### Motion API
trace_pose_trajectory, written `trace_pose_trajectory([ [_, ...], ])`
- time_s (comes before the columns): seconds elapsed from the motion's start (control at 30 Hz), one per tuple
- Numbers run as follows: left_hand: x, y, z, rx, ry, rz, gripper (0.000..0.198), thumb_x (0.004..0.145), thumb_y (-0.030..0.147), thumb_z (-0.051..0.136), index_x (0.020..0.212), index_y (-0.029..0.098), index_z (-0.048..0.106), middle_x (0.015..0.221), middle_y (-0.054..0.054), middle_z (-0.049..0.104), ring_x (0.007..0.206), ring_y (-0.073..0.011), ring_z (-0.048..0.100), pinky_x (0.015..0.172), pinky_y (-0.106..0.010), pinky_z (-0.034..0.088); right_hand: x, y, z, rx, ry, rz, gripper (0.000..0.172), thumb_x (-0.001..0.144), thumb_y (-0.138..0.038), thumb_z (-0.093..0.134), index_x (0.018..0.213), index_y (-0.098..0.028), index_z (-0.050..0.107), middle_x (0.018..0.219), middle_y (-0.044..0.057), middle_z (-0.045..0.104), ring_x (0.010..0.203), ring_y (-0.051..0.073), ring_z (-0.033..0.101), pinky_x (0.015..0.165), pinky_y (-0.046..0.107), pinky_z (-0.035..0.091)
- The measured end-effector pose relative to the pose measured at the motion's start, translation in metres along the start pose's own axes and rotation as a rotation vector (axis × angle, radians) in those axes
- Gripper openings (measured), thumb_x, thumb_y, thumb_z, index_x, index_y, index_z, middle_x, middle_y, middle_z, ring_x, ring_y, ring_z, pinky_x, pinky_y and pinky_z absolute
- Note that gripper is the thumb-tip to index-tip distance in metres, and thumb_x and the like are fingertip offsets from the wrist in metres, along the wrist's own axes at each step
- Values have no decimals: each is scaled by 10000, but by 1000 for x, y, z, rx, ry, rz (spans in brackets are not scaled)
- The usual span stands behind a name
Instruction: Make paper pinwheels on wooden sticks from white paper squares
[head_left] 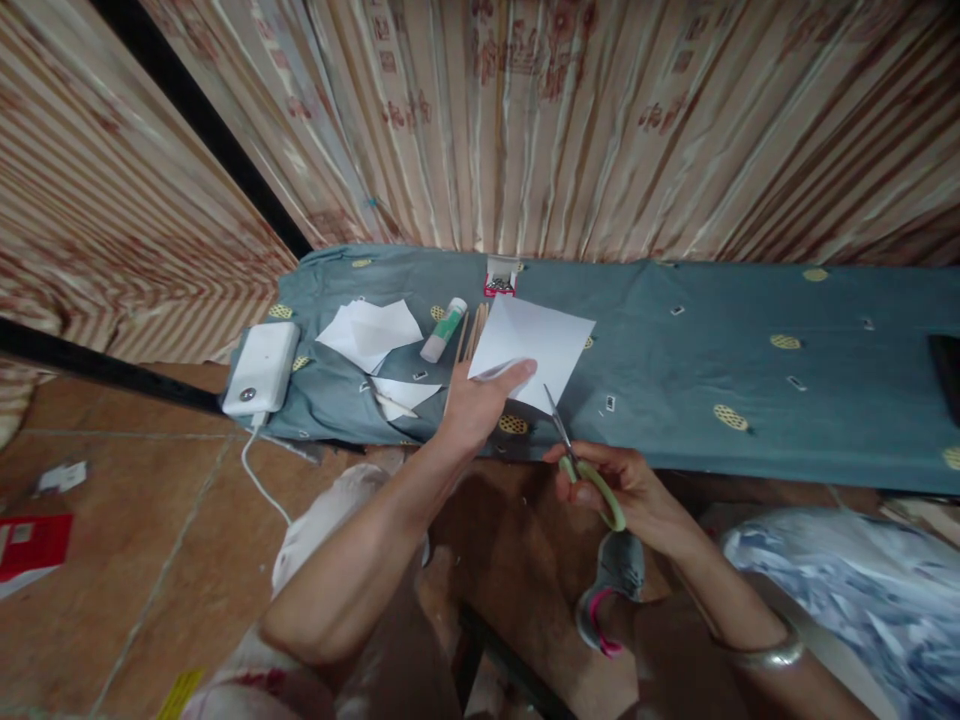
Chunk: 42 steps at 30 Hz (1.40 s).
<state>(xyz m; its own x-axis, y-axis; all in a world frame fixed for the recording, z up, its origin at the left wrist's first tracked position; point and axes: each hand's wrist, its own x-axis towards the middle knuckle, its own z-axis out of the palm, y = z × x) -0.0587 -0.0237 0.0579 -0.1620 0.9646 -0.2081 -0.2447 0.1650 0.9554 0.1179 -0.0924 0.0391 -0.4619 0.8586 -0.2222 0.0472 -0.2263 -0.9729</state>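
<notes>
My left hand [480,400] grips a white sheet of paper [536,345] near its lower left edge, thumb on top. In my right hand [607,480] is a pair of scissors [600,490] with light green handles. The blades point up and lie at the paper's lower edge; whether they are cutting into it I cannot tell. Left of the sheet are several thin wooden sticks [472,332], partly covered by it, and a green and white glue stick [444,330]. More white paper pieces [369,332] lie farther left, with a pencil-like stick [394,402] on a smaller scrap [409,395].
A blue-grey cloth with yellow patterns covers the narrow bench [675,400]. A small open red and white box [501,277] stands behind the paper. At the left end lies a white power bank [262,368] with a cable [259,475] hanging down. A pleated curtain [525,130] hangs behind.
</notes>
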Motion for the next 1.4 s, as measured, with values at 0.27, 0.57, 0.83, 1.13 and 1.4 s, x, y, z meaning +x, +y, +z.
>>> trace_pose_trajectory([
  [0.27,-2,0,1,47,-4,-20,376,556,328,804,848,108,720,880,-111,747,754,-221,681,706,-319,537,0,-1,0,-20,24,13,492,667,-554,740,957,-165,658,648,-14,559,581,107,468,540,242,382],
  [0.57,0,-3,1,38,-19,-29,366,541,339,814,811,115,709,843,-102,738,725,-219,668,667,-317,524,0,-1,1,-9,62,14,476,658,-549,749,930,-165,678,612,-29,524,547,93,446,508,228,367],
  [0.83,-1,-1,1,47,2,-28,359,553,328,806,838,127,721,884,-100,745,779,-228,681,714,-318,528,0,-1,1,6,89,38,445,632,-512,776,899,-165,691,594,-44,492,522,79,412,477,217,348],
  [1.13,-1,0,0,6,0,-48,337,537,315,803,798,119,720,848,-94,745,746,-217,676,709,-317,528,2,-4,3,-3,102,42,394,629,-486,774,854,-173,692,574,-41,502,515,84,426,495,226,397],
  [1.4,-2,-2,-1,-20,-32,-94,300,518,282,784,768,137,700,765,-51,726,670,-190,651,669,-307,516,2,-3,4,-46,118,16,441,646,-543,745,867,-167,683,570,-46,464,515,81,377,470,220,346],
])
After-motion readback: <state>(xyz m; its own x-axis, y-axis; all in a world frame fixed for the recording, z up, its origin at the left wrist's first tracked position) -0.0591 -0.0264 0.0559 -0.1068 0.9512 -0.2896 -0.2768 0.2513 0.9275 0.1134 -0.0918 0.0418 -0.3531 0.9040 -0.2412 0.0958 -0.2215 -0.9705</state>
